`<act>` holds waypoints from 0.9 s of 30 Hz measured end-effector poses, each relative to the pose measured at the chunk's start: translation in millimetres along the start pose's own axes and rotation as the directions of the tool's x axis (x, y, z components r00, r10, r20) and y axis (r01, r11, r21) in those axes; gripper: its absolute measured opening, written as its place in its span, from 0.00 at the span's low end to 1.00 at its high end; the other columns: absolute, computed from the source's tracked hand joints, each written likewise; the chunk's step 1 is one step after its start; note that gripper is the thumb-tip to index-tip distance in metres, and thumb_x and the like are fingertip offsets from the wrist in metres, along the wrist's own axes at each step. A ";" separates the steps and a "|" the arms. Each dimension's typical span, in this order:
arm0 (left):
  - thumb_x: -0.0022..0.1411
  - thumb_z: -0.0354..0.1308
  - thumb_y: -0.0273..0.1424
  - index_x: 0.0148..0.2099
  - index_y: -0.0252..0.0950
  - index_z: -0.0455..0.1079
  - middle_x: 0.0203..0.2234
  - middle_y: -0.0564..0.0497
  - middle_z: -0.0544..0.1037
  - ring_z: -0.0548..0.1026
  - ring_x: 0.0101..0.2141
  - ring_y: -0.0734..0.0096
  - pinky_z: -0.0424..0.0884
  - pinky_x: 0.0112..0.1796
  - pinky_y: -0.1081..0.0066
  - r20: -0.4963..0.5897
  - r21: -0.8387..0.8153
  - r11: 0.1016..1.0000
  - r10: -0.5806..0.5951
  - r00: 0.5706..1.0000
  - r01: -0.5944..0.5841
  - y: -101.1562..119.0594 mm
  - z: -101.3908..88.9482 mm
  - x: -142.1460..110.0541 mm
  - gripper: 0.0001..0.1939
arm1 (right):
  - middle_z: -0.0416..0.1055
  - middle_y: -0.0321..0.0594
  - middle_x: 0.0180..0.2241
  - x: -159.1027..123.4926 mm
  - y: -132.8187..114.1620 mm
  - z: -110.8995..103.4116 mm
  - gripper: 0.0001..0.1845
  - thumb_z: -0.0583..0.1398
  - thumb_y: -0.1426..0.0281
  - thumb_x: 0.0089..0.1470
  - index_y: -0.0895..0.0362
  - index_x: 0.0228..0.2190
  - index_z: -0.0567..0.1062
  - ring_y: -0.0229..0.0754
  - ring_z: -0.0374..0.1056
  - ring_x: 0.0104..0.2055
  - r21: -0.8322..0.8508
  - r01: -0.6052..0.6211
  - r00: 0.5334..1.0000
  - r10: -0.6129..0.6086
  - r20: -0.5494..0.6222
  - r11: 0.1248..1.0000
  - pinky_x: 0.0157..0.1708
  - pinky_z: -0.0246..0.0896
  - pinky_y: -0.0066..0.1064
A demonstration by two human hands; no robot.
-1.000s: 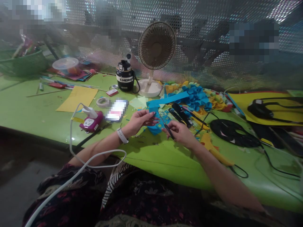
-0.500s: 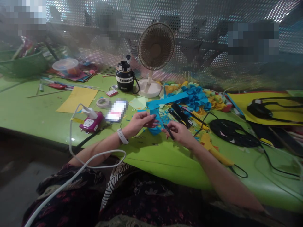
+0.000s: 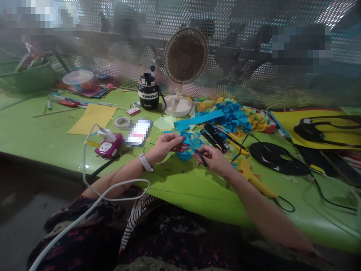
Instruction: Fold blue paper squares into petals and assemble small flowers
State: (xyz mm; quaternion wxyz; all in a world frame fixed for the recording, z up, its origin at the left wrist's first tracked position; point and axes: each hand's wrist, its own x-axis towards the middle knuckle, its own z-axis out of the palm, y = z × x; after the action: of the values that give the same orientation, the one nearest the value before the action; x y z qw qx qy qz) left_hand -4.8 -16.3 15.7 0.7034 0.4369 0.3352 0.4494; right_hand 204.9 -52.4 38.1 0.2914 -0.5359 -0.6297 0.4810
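left hand (image 3: pixel 169 143): one, thumb and fingers pinched on one blue paper piece (image 3: pixel 184 134), between both hands
right hand (image 3: pixel 213 159): one, wrapped round one dark-handled tool (image 3: pixel 200 156), tip toward eleven o'clock
fan (image 3: pixel 186 56): one, at twelve from the hands
bottle (image 3: pixel 148 95): one, at eleven
table (image 3: pixel 180 184): near edge at six, green surface showing between it and the hands

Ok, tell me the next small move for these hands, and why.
Probably hold the left hand steady and ease the tip of the black-handled tool toward the blue paper piece: the left hand pinches that piece, and the right hand grips the tool with its thin tip aimed that way. Whether tip and paper touch is too small to tell.
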 end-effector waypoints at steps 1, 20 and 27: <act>0.56 0.71 0.38 0.33 0.32 0.70 0.29 0.45 0.84 0.82 0.29 0.71 0.78 0.34 0.72 0.007 -0.005 1.000 0.001 1.000 -0.001 -0.2 -0.2 0.0 0.16 | 0.67 0.32 0.18 0.5 0.6 -0.1 0.32 0.71 0.42 0.34 0.53 0.24 0.66 0.37 0.63 0.22 0.004 0.005 1.000 -0.005 -0.004 1.000 0.23 0.53 0.30; 0.54 0.72 0.39 0.35 0.32 0.72 0.25 0.51 0.81 0.82 0.28 0.71 0.78 0.33 0.73 -0.045 -0.009 1.000 0.016 0.999 -0.017 -1.8 0.0 2.0 0.17 | 0.70 0.33 0.17 -3.7 -7.6 0.2 0.32 0.68 0.39 0.38 0.53 0.24 0.65 0.36 0.61 0.19 -0.012 -0.027 1.000 0.027 0.014 1.000 0.19 0.50 0.30; 0.55 0.71 0.37 0.37 0.33 0.74 0.24 0.51 0.80 0.82 0.27 0.71 0.79 0.34 0.71 -0.042 0.027 1.000 0.017 0.999 -0.016 -1.6 -2.0 2.7 0.15 | 0.71 0.36 0.20 -3.1 -5.3 -0.1 0.32 0.69 0.41 0.37 0.54 0.26 0.67 0.36 0.60 0.20 0.014 -0.047 0.998 0.047 0.036 0.999 0.19 0.48 0.29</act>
State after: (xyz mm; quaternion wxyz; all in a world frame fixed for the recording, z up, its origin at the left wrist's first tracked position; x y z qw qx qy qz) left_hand -5.0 -13.5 13.3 0.6866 0.4393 0.3522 0.4599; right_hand 203.6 -55.1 43.5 0.2726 -0.5398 -0.6185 0.5018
